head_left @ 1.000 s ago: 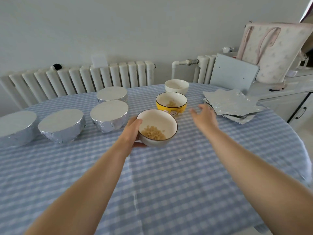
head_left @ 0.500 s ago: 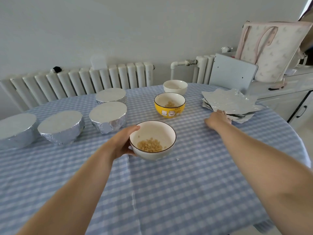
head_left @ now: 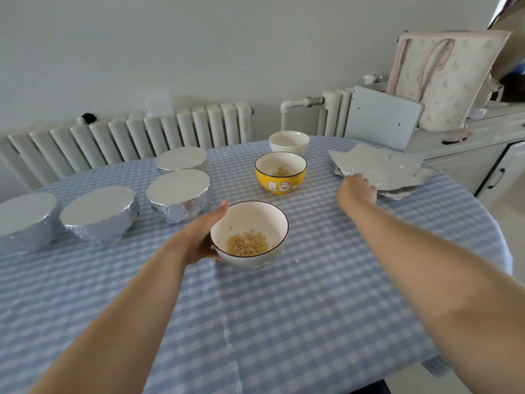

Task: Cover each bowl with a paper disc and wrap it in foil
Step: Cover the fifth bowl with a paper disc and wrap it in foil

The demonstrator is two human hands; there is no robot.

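Now left hand (head_left: 203, 237) grips upright white bowl (head_left: 249, 233), mouth up.

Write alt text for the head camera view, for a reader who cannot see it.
A person's left hand holds a white bowl of pasta on a blue checked table while the right hand grips a stack of foil sheets. Four foil-wrapped bowls sit left; a yellow bowl and a small white bowl wait uncovered behind.

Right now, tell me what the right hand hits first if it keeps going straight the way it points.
The right hand points away toward the foil sheets and already seems to touch their near edge, so it would meet that stack first. Whether the fingers grip a sheet is hidden.
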